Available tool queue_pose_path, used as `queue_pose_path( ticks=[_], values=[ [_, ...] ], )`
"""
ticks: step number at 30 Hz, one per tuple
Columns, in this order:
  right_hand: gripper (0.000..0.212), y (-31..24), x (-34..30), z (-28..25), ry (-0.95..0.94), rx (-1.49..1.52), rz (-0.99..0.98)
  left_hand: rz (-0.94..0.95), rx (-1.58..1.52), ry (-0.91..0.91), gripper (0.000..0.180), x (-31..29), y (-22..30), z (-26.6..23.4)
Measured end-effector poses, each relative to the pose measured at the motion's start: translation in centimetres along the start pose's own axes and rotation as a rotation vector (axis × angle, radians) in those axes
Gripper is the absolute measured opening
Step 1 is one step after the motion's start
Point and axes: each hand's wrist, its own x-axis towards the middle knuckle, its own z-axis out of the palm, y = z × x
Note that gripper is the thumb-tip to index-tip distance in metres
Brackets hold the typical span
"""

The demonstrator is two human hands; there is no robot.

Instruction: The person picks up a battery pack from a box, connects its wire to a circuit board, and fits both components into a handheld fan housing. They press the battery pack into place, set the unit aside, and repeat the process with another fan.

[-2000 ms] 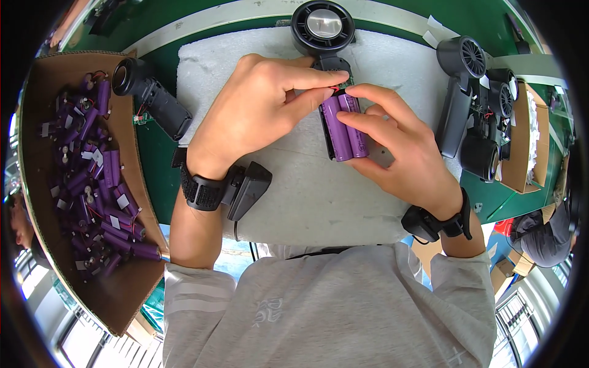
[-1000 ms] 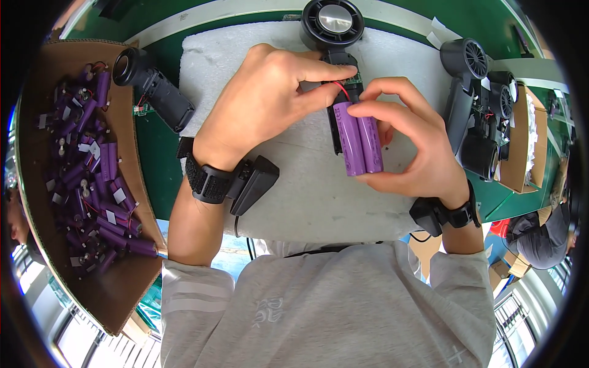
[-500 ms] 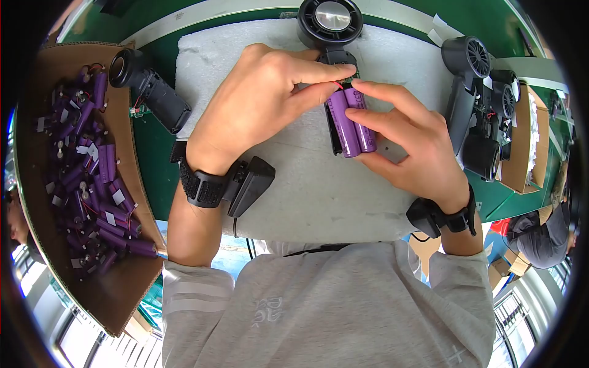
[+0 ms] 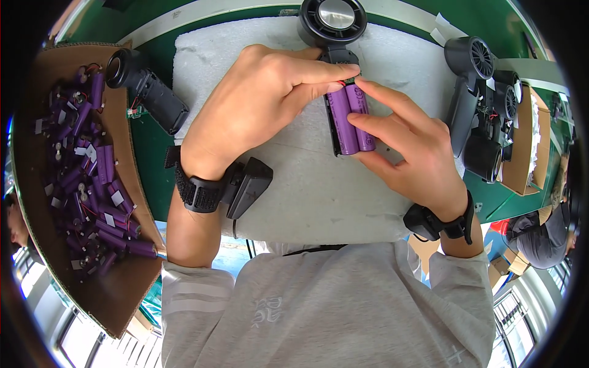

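Together, both hands, left (image 4: 261, 101) and right (image 4: 405, 150), pinch the purple battery pack (image 4: 351, 119) over the foam pad (image 4: 319, 190).

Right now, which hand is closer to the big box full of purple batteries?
Left. The left hand is over the white foam mat, just right of the cardboard box. The right hand is farther right, holding the purple battery pack.
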Motion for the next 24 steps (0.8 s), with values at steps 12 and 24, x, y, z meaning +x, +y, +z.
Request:
queue_pose_path(
  ticks=[12, 24],
  values=[
    [0.033, -0.6, 0.7, 0.6, 0.016, 0.137, 0.186, -0.163, -0.093, -0.085, 0.038, 0.1, 0.6, -0.7],
    [0.052, -1.0, 1.3, 0.3, -0.013, 0.166, 0.274, -0.222, -0.234, -0.052, 0.044, 0.3, 0.2, -0.1]
  ],
)
